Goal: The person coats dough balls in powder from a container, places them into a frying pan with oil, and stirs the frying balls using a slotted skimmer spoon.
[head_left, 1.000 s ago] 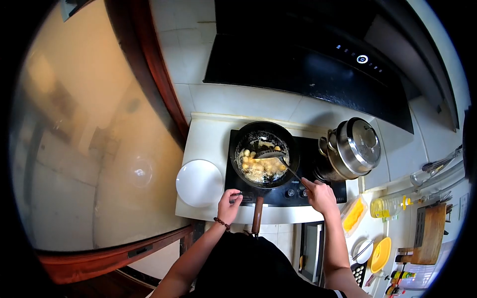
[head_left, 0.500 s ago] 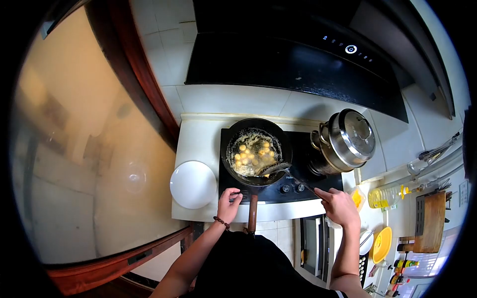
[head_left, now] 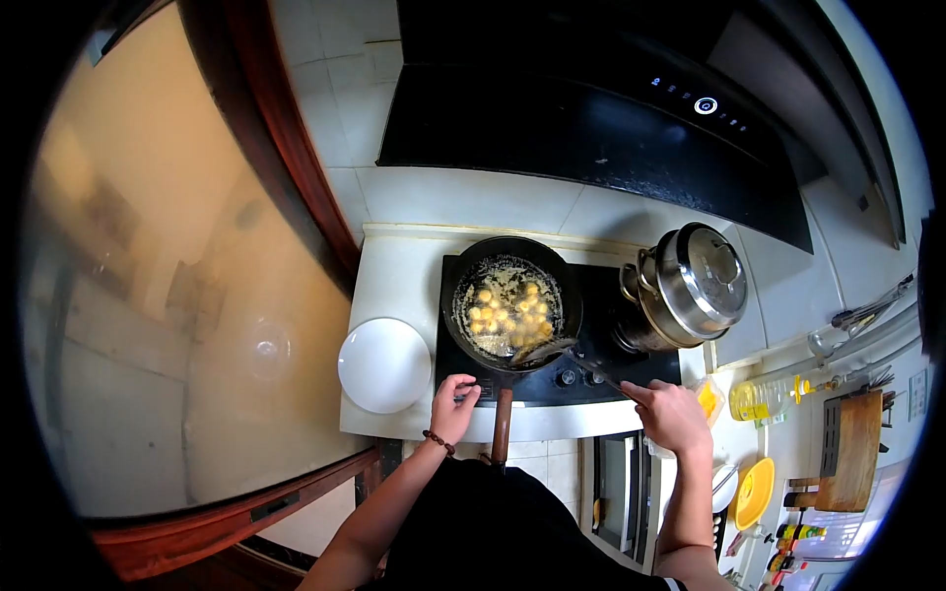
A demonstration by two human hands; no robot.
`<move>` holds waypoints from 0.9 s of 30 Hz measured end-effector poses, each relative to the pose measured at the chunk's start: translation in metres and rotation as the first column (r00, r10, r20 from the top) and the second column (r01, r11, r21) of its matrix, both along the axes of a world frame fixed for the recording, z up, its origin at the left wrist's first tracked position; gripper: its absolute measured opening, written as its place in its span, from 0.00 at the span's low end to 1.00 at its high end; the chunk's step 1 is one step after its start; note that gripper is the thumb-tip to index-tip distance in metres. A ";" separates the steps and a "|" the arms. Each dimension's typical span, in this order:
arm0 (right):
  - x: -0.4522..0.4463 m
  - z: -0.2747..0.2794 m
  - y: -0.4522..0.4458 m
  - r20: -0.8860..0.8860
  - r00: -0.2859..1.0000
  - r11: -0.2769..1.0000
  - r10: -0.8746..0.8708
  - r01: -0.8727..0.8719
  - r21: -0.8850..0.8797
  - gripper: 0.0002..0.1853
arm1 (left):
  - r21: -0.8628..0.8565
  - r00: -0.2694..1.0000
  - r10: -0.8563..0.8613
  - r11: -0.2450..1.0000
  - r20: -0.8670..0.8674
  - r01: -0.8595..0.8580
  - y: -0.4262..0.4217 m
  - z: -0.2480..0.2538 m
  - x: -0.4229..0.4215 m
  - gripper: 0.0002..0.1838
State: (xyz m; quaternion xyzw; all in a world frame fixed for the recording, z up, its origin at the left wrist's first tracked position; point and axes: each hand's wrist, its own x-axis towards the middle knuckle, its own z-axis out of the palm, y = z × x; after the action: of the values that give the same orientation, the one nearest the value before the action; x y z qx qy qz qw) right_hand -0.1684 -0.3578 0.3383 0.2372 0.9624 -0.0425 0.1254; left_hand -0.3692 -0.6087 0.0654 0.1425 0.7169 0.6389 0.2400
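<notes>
My right hand [head_left: 674, 416] is closed around the handle of a metal spatula [head_left: 545, 352], whose head dips into the near right side of a black frying pan [head_left: 574, 313]. Small round golden pieces of food [head_left: 510, 313] lie clustered in bubbling oil in the pan. The pan's brown handle [head_left: 503, 426] points toward me, and no hand is on it. Left of that handle, at the cooktop's front edge, my left hand [head_left: 455, 406] hovers with loosely bent fingers and a gap between thumb and fingers. Nothing shows in it.
A white plate [head_left: 384, 365] sits on the counter to the left. Right of the pan, a lidded steel pot [head_left: 690, 291] stands on the black cooktop [head_left: 591, 295]. Farther right are an oil bottle [head_left: 764, 398], a yellow basin [head_left: 754, 492] and a wooden block [head_left: 855, 453]. A range hood [head_left: 581, 118] hangs above.
The spatula's head has shifted slightly lower in the pan, and the golden pieces have moved closer together. My left hand has stayed almost in place.
</notes>
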 end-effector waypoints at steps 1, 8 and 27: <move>-0.003 -0.006 0.000 0.012 1.000 1.000 0.024 -0.024 0.000 0.22 | -0.005 1.000 0.001 1.000 -0.003 -0.001 0.000 -0.001 0.000 0.12; -0.022 -0.056 0.005 -0.035 0.996 0.996 0.078 -0.079 -0.046 0.24 | 0.004 1.000 0.025 1.000 -0.001 -0.025 -0.003 -0.009 -0.003 0.13; -0.065 -0.098 0.003 -0.300 0.953 0.992 -0.042 0.005 -0.124 0.26 | 0.013 0.998 0.066 0.998 0.008 -0.066 -0.007 0.004 -0.002 0.12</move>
State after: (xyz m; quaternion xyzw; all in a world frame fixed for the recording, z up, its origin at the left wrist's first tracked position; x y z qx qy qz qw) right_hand -0.2334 -0.3548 0.2407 0.2313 0.9629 -0.1385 -0.0094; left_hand -0.3709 -0.6160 0.0694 0.1181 0.7161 0.6516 0.2206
